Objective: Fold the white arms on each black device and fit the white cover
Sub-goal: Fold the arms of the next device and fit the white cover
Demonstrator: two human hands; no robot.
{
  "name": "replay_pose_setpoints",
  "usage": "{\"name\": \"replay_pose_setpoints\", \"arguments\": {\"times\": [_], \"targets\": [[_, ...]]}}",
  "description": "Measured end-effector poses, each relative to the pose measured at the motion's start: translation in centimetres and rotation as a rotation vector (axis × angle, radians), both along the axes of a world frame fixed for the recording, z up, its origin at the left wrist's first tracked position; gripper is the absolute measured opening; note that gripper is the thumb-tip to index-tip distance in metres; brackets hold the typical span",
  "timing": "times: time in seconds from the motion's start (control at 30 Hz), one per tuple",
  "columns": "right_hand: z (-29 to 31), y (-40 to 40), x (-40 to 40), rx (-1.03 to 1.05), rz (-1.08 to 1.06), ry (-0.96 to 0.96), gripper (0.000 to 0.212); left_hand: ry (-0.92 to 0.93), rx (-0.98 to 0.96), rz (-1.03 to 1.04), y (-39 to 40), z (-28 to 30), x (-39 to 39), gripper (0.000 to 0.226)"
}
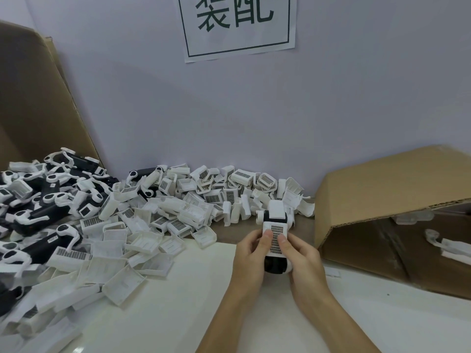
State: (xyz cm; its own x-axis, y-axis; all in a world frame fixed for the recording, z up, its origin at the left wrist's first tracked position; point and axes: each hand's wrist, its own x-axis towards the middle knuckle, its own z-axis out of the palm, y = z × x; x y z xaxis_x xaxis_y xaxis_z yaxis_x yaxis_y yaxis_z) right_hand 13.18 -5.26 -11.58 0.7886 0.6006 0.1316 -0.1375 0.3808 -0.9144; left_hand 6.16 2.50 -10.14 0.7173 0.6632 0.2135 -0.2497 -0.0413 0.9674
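One black device (pixel 275 266) with white arms is held upright above the table between both hands. A white cover (pixel 276 235) with a printed grid label lies on its upper face. My left hand (pixel 251 261) grips the device's left side, thumb pressing on the cover. My right hand (pixel 304 266) grips the right side, thumb on the cover's label. The device's white arm parts (pixel 274 210) stick out at the far end. A heap of black devices with unfolded white arms (pixel 43 207) lies at the left. Loose white covers (pixel 178 212) are piled across the middle.
A cardboard box (pixel 397 200) lies on its side at the right, with a finished piece (pixel 443 243) inside. A brown cardboard sheet (pixel 33 105) leans at the far left. A wall with a printed sign (pixel 237 24) stands behind the white table (pixel 178 314).
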Motion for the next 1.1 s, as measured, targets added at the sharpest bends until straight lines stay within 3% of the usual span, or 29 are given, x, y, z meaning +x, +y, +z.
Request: {"name": "replay_pose_setpoints", "arguments": {"times": [0.3,0.57,0.93,1.1], "targets": [[-0.3,-0.1,-0.1,-0.097,-0.091,-0.157,0.019,0.057,0.105,-0.069,0.6,-0.1,-0.7,0.024],[-0.1,-0.3,0.4,-0.013,0.031,-0.040,0.028,-0.014,-0.023,-0.057,0.5,0.0,-0.4,0.021],[0.0,-0.3,0.0,-0.095,-0.095,-0.125,0.023,0.054,0.116,-0.039,0.2,0.2,-0.8,0.025],[-0.2,0.3,-0.7,-0.181,-0.310,-0.347,0.021,-0.020,-0.052,0.049,0.4,0.3,-0.2,0.016]]}}
